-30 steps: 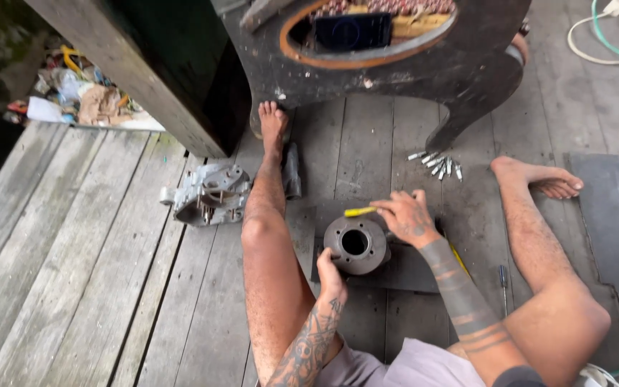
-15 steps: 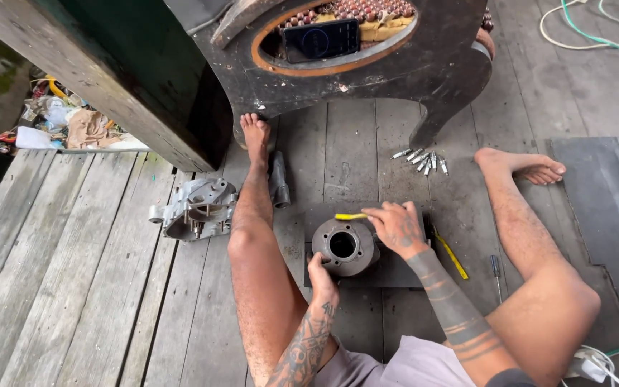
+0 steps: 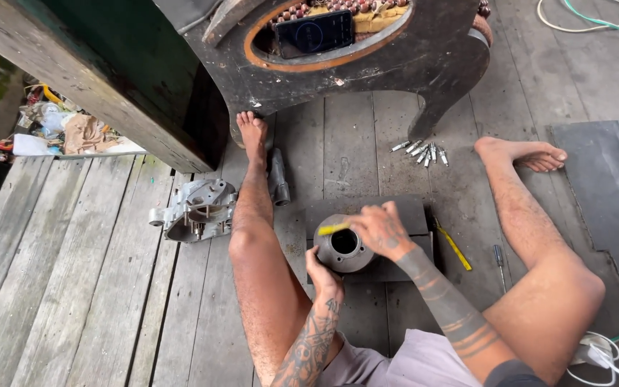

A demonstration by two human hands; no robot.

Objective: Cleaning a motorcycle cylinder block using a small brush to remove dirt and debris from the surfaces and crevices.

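Observation:
A round grey metal engine cylinder (image 3: 344, 247) with a central bore lies on a dark mat (image 3: 410, 212) between my legs. My left hand (image 3: 322, 273) holds its near rim and steadies it. My right hand (image 3: 379, 231) rests over its right side and grips a yellow-handled tool (image 3: 333, 228), whose handle points left across the cylinder's top. The tool's working end is hidden under my fingers.
A grey metal engine casing (image 3: 196, 209) lies left of my left leg, with a dark tube (image 3: 279, 177) by my foot. Several small metal pieces (image 3: 421, 152) sit ahead. A yellow tool (image 3: 453, 246) and a screwdriver (image 3: 499, 262) lie right of the mat. A dark wooden chair (image 3: 367, 64) holding a phone stands in front.
My right hand has moved left with the yellow-handled tool, from the cylinder's far right edge to over its top. The left hand keeps its hold.

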